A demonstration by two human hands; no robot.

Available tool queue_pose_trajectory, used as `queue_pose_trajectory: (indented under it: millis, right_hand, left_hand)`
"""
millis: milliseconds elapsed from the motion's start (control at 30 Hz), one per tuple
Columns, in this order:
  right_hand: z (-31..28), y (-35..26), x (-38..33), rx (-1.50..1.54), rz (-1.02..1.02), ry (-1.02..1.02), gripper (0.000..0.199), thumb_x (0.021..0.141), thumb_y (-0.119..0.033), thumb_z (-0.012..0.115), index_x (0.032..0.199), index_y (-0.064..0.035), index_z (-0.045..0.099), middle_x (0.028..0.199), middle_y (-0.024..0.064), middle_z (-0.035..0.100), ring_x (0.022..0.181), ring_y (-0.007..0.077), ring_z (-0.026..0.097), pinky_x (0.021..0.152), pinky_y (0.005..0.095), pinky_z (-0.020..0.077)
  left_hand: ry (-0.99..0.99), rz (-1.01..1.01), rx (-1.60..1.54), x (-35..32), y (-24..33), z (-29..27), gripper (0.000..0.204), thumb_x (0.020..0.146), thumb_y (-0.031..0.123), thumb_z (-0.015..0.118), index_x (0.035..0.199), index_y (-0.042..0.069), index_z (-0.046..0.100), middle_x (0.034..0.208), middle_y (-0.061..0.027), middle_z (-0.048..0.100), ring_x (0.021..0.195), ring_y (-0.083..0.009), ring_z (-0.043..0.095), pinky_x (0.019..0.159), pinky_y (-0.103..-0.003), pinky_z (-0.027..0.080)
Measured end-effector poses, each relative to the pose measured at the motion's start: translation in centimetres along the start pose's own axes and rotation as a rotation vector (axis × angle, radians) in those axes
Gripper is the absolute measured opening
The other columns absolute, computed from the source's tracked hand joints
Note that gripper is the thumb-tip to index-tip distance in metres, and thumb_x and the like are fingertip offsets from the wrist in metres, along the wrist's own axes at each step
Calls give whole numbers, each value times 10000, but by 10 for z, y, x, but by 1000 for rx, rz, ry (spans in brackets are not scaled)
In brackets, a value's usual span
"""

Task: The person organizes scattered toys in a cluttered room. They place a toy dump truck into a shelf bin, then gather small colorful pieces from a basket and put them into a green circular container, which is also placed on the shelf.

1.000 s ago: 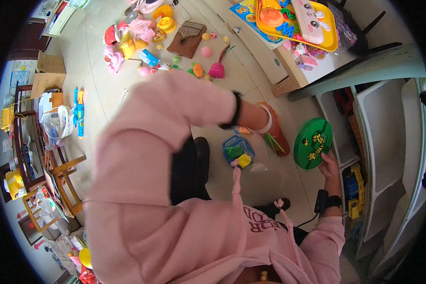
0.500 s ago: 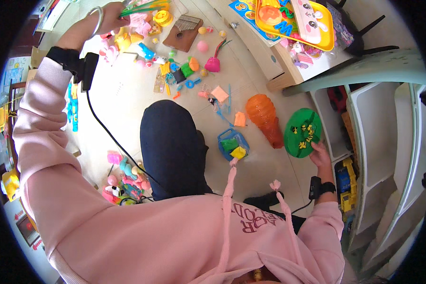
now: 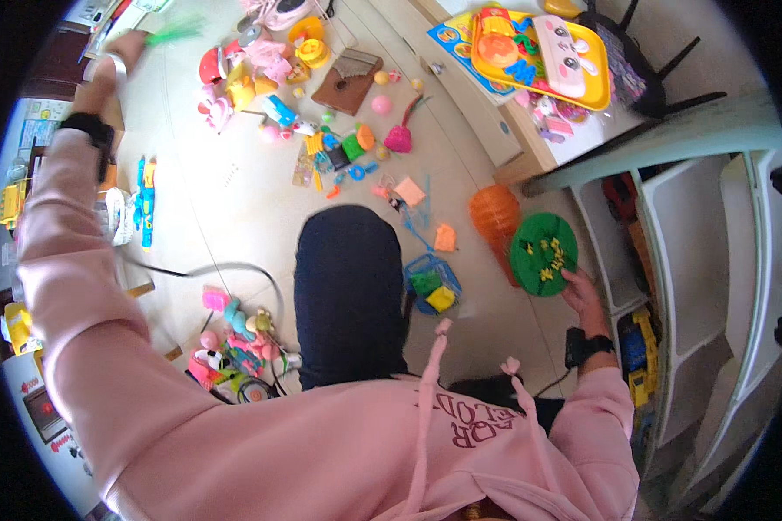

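Holding the green disc (image 3: 543, 254) low by its edge, the right hand (image 3: 584, 295) should grip firm; the left hand (image 3: 106, 71), far up, seems to pinch a blurry green toy (image 3: 175, 32); keep both steady.

I wear a pink hooded sweatshirt with long sleeves, pink drawstrings and dark red lettering on the chest, plus dark trousers. A black band wraps each wrist, above my left hand (image 3: 113, 65) and right hand (image 3: 582, 291).
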State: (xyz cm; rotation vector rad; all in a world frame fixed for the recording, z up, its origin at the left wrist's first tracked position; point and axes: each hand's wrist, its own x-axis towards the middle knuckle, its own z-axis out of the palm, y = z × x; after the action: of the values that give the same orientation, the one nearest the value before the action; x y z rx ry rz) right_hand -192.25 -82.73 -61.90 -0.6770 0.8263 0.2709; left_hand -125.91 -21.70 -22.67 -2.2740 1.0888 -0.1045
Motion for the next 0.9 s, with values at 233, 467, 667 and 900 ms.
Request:
queue_pose_trajectory:
  millis: [233, 467, 667, 900]
  right_hand:
    - [-8, 16, 24, -29, 3, 37, 505, 802, -68, 588, 1254, 13, 377, 1189, 124, 510, 1078, 241, 504, 914, 381, 413]
    - [10, 41, 17, -58, 0, 133, 523, 785, -45, 597, 1254, 15, 373, 1168, 107, 523, 1032, 235, 535, 879, 355, 441]
    - [24, 58, 25, -6, -67, 150, 516, 786, -55, 598, 1245, 14, 371, 1177, 110, 515, 1034, 231, 530, 883, 343, 434]
    - [30, 59, 31, -27, -84, 114, 551, 790, -69, 605, 1273, 4, 348, 1192, 103, 506, 1066, 231, 514, 911, 367, 416]
  left_hand:
    - [-320, -51, -412, 84, 323, 206, 240, 805, 206, 490, 910, 45, 634, 941, -170, 624, 872, -334, 602, 757, -408, 477]
    - [-412, -81, -686, 114, 403, 289, 279, 760, 206, 590, 992, 53, 578, 957, -192, 595, 921, -355, 563, 787, -425, 449]
    - [-439, 152, -636, 105, 403, 320, 396, 688, 159, 656, 1054, 67, 534, 967, -165, 587, 913, -335, 578, 770, -406, 475]
    - [-518, 69, -710, 73, 402, 300, 288, 754, 198, 579, 977, 16, 562, 1028, -201, 567, 974, -335, 550, 831, -381, 445]
